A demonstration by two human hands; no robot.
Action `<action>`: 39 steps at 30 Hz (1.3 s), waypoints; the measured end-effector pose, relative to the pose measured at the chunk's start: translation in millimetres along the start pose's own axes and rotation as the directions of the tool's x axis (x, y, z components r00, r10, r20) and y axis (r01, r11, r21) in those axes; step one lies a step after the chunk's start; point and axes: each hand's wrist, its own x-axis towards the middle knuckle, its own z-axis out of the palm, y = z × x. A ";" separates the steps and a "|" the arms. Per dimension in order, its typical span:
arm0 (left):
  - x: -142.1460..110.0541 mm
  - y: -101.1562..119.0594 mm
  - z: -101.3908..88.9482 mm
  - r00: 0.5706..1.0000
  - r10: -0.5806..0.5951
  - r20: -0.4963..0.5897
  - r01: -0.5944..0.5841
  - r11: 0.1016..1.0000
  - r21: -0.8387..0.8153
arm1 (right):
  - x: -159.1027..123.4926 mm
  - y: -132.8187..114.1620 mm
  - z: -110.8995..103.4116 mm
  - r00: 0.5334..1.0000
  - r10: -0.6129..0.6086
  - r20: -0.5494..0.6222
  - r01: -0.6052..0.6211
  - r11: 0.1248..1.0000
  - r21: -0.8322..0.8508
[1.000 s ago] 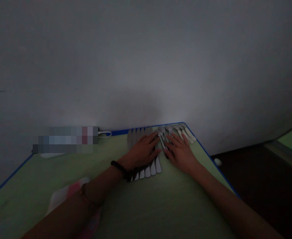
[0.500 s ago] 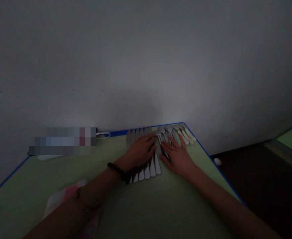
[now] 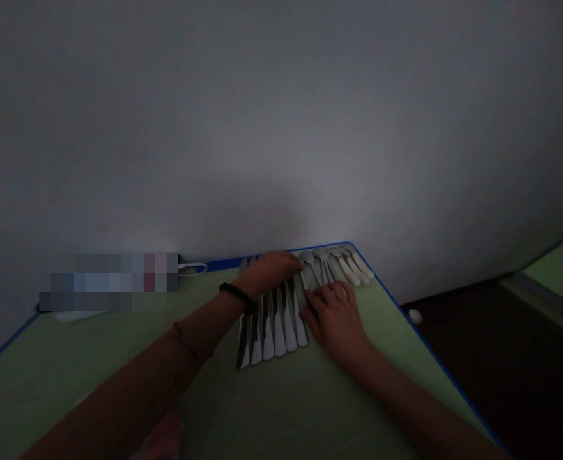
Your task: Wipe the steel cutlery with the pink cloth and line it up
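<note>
A row of several table knives lies side by side on the green table, handles toward me. My left hand, with a dark bead bracelet at the wrist, rests across the far tips of the knives, fingers curled down onto them. My right hand lies just right of the knives with its fingers bent and pressed against the outermost knife. Several spoons are fanned out at the table's far right corner, beyond my right hand.
A grey wall stands right behind the table's blue far edge. A white cable lies by a blurred patch at the far left. Pink cloth shows under my left forearm. Right of the table, the floor is dark with a small white object.
My left hand slid from the middle of the knives up to their far tips. My right hand drew back off the spoons toward the knife row, fingers now bent. The view tilted slightly.
</note>
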 end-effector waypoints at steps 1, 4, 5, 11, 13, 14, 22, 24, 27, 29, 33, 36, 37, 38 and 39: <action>-0.9 0.6 0.0 1.000 -0.007 0.002 0.007 1.000 0.003 | 0.5 2.8 -0.7 1.000 0.002 -0.004 -0.001 0.999 0.032; -3.9 4.9 -1.3 0.999 -0.042 -0.007 0.042 0.999 0.012 | 2.2 18.3 -5.4 0.998 0.046 -0.039 -0.041 0.994 0.103; -4.6 6.7 -2.3 0.999 -0.051 -0.015 0.051 0.999 0.014 | 2.4 24.8 -7.3 0.996 0.069 -0.051 -0.063 0.992 0.109; 2.9 13.5 -10.8 0.998 0.043 -0.038 -0.043 0.999 0.007 | -4.8 43.8 -10.9 0.995 0.097 -0.016 -0.095 0.993 0.076; 8.8 17.5 -12.7 0.995 0.098 -0.012 -0.098 0.995 0.007 | -7.8 40.2 -10.2 0.996 0.089 0.009 -0.090 0.994 0.056; 11.1 20.8 -13.2 0.992 0.125 0.003 -0.125 0.992 0.007 | -8.9 38.1 -10.0 0.996 0.090 0.017 -0.091 0.995 0.045; -1.0 52.0 -2.8 0.990 0.141 0.021 -0.142 0.989 0.046 | -15.2 42.1 -6.3 0.999 0.027 0.047 -0.027 0.999 -0.018; -4.5 50.9 -0.2 0.992 0.122 0.016 -0.123 0.992 0.036 | -15.3 46.0 -4.4 0.999 0.032 0.032 -0.032 0.999 -0.008; 0.7 44.8 -0.4 0.996 0.088 0.000 -0.088 0.996 0.017 | -13.4 50.5 -3.5 0.999 0.045 0.018 -0.046 0.999 0.020; 12.3 41.3 -2.9 0.996 0.089 -0.016 -0.088 0.995 0.036 | -11.3 51.8 -4.9 0.998 0.063 0.026 -0.064 0.997 0.041; 46.0 40.5 -9.3 0.958 0.286 0.039 -0.288 0.942 0.174 | -9.0 49.1 -11.0 0.989 0.134 0.062 -0.136 0.990 0.033; 65.5 43.1 -11.1 0.922 0.376 0.089 -0.386 0.904 0.183 | -11.3 45.0 -14.0 0.984 0.159 0.073 -0.161 0.987 0.013; 69.2 43.5 -10.9 0.913 0.395 0.100 -0.407 0.896 0.176 | -12.5 44.2 -14.3 0.985 0.156 0.076 -0.157 0.987 0.014; 71.4 43.4 -10.4 0.904 0.413 0.111 -0.427 0.888 0.171 | -13.7 43.8 -14.1 0.986 0.149 0.078 -0.151 0.988 0.019; 72.3 42.9 -9.7 0.895 0.430 0.121 -0.445 0.880 0.166 | -14.8 43.9 -13.7 0.986 0.144 0.079 -0.147 0.989 0.026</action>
